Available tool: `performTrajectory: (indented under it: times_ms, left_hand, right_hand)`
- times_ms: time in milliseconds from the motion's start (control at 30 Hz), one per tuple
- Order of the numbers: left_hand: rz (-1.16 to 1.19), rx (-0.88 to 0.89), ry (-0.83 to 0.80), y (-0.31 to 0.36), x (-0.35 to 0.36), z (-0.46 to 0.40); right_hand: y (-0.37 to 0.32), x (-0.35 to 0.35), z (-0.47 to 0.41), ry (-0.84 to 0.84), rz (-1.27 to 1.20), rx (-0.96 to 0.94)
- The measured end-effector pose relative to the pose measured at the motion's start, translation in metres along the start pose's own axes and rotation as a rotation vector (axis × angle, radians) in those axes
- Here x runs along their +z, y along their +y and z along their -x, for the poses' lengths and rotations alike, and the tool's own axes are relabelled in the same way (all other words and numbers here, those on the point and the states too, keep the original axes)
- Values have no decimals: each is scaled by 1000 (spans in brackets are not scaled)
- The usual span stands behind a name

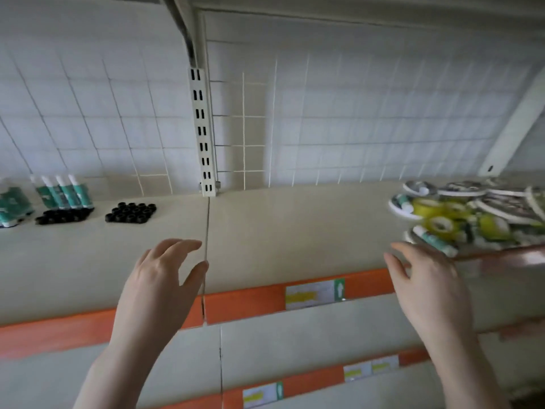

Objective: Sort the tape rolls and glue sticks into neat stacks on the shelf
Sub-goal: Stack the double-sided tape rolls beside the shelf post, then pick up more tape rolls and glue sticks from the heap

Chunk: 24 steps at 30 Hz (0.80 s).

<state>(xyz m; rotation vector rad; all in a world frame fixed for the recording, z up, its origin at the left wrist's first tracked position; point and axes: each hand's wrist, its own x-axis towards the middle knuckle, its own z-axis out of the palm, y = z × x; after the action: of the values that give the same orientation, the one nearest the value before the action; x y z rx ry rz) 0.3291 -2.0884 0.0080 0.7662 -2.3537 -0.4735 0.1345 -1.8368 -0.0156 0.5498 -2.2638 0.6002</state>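
**Empty hands reach for the messy pile**

Nearest are two bare hands. The left hand (160, 278) hangs over the front of the long beige shelf board (280, 231), fingers loosely spread, holding nothing. The right hand (424, 278) is spread too and empty, just beside the jumbled heap of yellow tape rolls, white flat rolls and green-and-white glue sticks (466, 216), likely ready to pick one. Farther back on the left, neat green-and-white tubes (63, 191) stand by flat blocks of small black caps (131, 212). That side looks sorted, so the heap probably goes there.
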Motion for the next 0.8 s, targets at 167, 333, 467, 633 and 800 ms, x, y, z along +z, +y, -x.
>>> performTrajectory:
  times_ms: [167, 333, 467, 633, 800]
  left_hand:
    - [4, 1, 18, 91, 67, -1]
    - [44, 21, 61, 199, 155, 6]
    - [47, 28, -12, 260, 198, 9]
    - [17, 35, -23, 304, 216, 11]
    - [-72, -68, -105, 330, 233, 9]
  right_hand:
    - [102, -10, -28, 52, -13, -46]
    - [207, -7, -74, 10, -71, -152]
    - [262, -10, -98, -38, -142, -226]
    - [290, -2, -109, -81, -205, -263]
    - [302, 3, -112, -58, -267, -306]
